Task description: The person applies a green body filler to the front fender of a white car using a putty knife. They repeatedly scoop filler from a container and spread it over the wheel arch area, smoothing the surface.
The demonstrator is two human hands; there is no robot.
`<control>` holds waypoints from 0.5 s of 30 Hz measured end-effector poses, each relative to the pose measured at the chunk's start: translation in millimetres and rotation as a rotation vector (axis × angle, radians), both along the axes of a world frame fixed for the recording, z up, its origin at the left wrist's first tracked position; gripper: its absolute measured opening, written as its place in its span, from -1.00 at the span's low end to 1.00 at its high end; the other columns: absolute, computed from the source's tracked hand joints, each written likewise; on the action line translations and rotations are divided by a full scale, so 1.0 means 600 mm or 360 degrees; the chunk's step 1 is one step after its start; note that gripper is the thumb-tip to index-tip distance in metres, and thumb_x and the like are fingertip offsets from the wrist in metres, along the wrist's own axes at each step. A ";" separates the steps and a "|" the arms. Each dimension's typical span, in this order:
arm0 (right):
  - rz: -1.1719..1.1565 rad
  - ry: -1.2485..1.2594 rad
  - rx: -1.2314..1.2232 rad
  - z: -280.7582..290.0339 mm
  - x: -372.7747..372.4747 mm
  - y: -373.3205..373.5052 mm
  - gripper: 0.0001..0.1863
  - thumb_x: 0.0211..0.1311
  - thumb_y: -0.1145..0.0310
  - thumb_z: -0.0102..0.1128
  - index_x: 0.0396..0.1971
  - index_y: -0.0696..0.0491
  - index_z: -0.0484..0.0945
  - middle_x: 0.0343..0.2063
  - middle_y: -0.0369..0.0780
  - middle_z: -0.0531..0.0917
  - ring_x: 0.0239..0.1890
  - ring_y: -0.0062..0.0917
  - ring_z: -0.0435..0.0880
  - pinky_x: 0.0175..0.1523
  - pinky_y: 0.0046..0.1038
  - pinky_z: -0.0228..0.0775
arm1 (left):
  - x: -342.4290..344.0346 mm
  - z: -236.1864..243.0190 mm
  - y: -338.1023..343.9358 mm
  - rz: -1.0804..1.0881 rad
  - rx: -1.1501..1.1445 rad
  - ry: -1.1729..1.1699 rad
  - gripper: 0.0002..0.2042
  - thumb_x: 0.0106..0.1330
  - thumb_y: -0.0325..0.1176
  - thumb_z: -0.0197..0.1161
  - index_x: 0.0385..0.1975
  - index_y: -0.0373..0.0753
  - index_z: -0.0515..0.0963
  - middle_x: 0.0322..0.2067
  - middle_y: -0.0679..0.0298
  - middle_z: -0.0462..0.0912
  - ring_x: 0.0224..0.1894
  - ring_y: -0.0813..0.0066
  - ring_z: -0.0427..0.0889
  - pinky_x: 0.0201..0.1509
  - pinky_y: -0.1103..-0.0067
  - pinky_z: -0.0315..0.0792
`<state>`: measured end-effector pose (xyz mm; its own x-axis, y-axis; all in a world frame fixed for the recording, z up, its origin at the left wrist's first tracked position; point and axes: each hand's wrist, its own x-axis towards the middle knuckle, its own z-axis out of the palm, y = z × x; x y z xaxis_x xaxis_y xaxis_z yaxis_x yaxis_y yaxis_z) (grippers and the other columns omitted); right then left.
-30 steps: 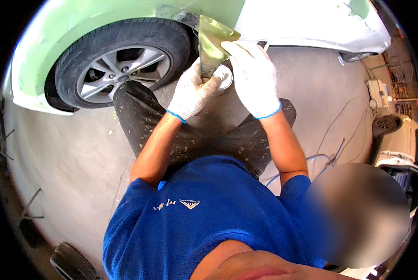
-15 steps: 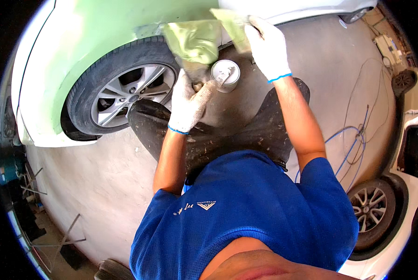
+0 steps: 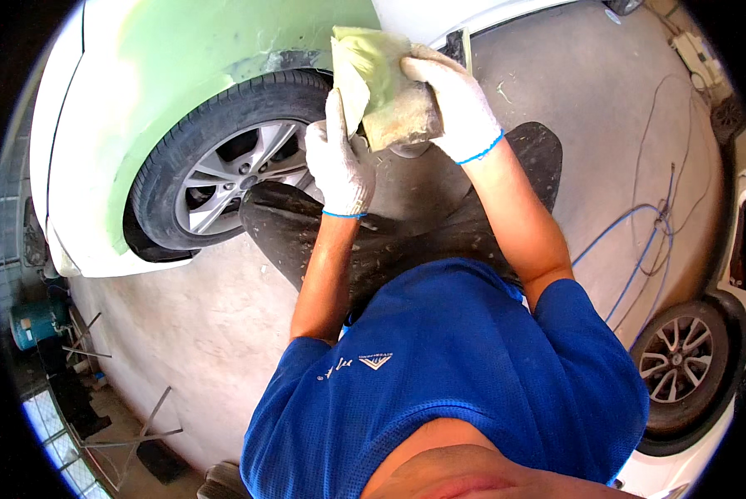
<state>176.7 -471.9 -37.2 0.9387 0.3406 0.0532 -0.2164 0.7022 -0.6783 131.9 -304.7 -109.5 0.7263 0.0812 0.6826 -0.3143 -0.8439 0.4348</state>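
Both my hands wear white knitted gloves with blue cuffs and meet in front of the car's wheel arch. My left hand [image 3: 341,166] is closed on a flat putty board [image 3: 360,66] thickly covered with pale green putty. In my right hand [image 3: 456,104] is a flat putty spreader [image 3: 404,121], its face smeared yellowish and brown. Spreader and board overlap, and where they touch is hard to make out. Below them a round tin [image 3: 410,150] is mostly hidden. Left of my hands are the car's tyre and silver wheel [image 3: 244,179].
The white car's fender [image 3: 248,37] has a green coating with a rough dark patch above the tyre. Blue hose [image 3: 631,212] lies coiled on the floor at right. Another car's wheel [image 3: 676,362] stands lower right, metal stands [image 3: 144,432] lower left. My knees are bent beneath my hands.
My right hand has come down and left, bringing the spreader against the board. My left hand has shifted slightly right. The tin, plainly visible before, is now mostly covered.
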 end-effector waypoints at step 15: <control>-0.0449 -0.0936 -0.1356 0.045 0.016 -0.034 -0.63 0.31 0.30 0.18 0.00 0.24 0.58 -0.21 -0.20 0.69 -0.24 -0.55 0.61 -0.07 -0.52 0.45 | -0.051 0.086 0.027 -0.0580 -0.1336 0.1313 -0.72 0.17 -0.30 0.40 -0.21 -0.28 0.52 -0.52 0.44 0.50 -0.60 0.71 0.39 -0.56 0.70 0.28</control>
